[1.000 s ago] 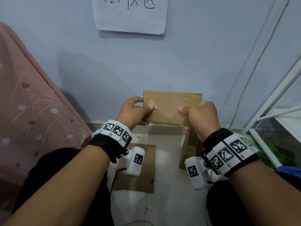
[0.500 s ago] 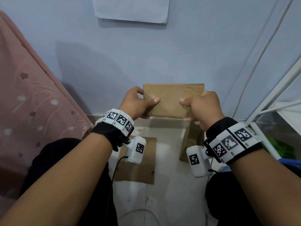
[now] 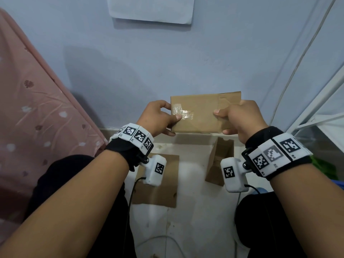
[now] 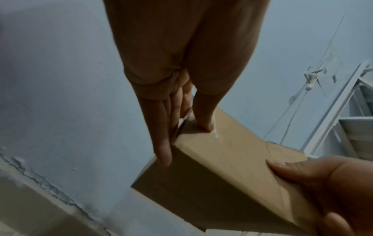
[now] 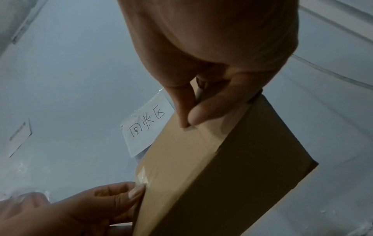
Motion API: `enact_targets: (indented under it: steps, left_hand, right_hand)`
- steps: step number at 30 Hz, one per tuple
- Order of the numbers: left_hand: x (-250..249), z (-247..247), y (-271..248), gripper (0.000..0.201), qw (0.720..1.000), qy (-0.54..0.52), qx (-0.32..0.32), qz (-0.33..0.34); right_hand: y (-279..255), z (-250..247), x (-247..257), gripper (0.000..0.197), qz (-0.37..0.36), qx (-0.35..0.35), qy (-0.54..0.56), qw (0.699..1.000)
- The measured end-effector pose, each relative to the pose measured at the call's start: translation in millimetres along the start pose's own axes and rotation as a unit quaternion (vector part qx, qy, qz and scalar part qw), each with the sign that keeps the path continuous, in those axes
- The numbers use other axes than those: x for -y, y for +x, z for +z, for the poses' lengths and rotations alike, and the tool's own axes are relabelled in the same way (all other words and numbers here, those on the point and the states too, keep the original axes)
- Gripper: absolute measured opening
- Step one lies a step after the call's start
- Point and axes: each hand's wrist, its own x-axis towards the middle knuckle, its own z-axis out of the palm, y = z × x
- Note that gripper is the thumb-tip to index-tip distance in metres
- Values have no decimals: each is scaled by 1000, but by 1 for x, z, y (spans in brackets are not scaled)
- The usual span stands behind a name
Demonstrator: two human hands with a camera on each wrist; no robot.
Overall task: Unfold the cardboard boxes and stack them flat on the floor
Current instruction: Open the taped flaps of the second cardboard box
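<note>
You hold cardboard box [image 3: 200, 114] up before wall, left hand [image 3: 158, 118] and right hand [image 3: 242, 118] pinching its 2 ends. Left thumb now on tape [image 3: 181, 112]; peeling likely next.

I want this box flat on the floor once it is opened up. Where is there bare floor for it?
Both hands hold the box above the floor. Bare floor runs between the flat cardboard sheet and the leaning cardboard piece, widening toward the knees. Near the wall it is crowded; a white cable crosses the near floor.
</note>
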Motion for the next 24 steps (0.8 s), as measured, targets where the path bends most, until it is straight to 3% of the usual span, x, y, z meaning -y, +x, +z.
enact_targets:
  steps: [6, 9, 10, 13, 18, 24]
  left_hand:
    - [0, 5, 1, 25, 998, -56, 10, -14]
    - [2, 8, -1, 58, 999, 17, -25, 9]
    - [4, 10, -1, 61, 998, 42, -43, 22]
    - [7, 10, 2, 48, 996, 49, -58, 45]
    - [5, 3, 6, 26, 995, 62, -31, 69]
    - [5, 1, 3, 23, 995, 74, -12, 66]
  right_hand:
    - [-1, -2, 5, 26, -27, -16, -23, 999]
    - [-4, 2, 5, 25, -28, 1, -21, 999]
    - [-5, 3, 4, 25, -29, 4, -22, 999]
    - [-7, 4, 5, 24, -27, 5, -15, 1000]
    - [-5, -2, 6, 21, -19, 6, 16, 1000]
    - [-2, -5, 3, 19, 6, 3, 2, 1000]
